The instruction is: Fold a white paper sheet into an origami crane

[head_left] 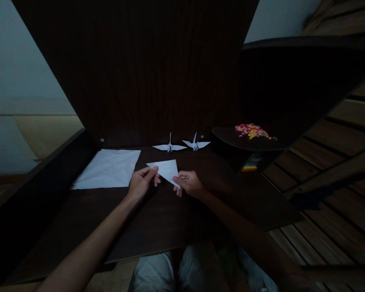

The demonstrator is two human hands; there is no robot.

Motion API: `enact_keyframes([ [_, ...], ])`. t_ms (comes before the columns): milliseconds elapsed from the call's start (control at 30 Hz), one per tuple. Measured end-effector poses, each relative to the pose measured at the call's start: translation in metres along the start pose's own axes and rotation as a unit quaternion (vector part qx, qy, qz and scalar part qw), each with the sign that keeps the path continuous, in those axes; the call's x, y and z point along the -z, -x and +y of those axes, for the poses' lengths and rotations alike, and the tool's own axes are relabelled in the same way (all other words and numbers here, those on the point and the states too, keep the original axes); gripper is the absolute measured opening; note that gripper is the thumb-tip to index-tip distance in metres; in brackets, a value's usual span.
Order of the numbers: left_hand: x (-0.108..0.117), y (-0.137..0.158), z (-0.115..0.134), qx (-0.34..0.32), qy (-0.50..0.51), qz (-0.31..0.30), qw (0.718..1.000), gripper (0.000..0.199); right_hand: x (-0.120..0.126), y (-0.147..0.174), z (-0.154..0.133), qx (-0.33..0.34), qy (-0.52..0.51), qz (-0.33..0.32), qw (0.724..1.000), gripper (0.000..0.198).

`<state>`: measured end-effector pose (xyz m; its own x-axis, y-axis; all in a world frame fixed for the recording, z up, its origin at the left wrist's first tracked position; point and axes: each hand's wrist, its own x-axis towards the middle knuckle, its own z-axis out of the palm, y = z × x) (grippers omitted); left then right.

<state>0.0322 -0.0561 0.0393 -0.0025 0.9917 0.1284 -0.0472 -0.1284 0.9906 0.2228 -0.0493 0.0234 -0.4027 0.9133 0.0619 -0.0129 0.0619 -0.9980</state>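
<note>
A folded white sheet of paper (168, 168), triangular in outline, is held up between both hands above the dark desk. My left hand (141, 181) pinches its left corner between thumb and fingers. At the lower right corner, my right hand (188, 183) grips it with the thumb on top and the fingers underneath. Just beyond the hands stand two white origami cranes, one on the left (169, 147) and one on the right (196, 144), wings spread. A larger creased sheet of white paper (108, 168) lies flat to the left of my left hand.
The dark desktop (158, 227) meets an upright back panel (146, 73) behind the cranes. A raised side board (42, 170) borders the left. Small colourful pieces (252, 131) lie heaped on a rounded shelf (231, 136) at right. Wooden slats (328, 162) show beyond.
</note>
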Motion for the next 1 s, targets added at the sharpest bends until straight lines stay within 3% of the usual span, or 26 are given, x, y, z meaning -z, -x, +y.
enact_keyframes([
  [267,0.006,-0.002,-0.001,0.007,-0.006,-0.068,0.998,0.031,0.003,-0.002,-0.001,0.009,-0.019,0.044,0.999,0.04],
  [667,-0.001,0.005,0.001,0.028,-0.038,-0.093,0.995,0.035,0.006,-0.003,-0.002,0.049,0.019,0.1,0.994,0.04],
  [867,-0.004,0.008,0.003,0.035,-0.116,-0.072,0.99,0.037,0.004,-0.003,-0.002,0.037,0.017,0.093,0.995,0.042],
  [1000,-0.003,0.008,0.001,0.043,-0.147,-0.091,0.984,0.04,0.004,-0.004,0.001,0.041,0.034,0.095,0.994,0.045],
])
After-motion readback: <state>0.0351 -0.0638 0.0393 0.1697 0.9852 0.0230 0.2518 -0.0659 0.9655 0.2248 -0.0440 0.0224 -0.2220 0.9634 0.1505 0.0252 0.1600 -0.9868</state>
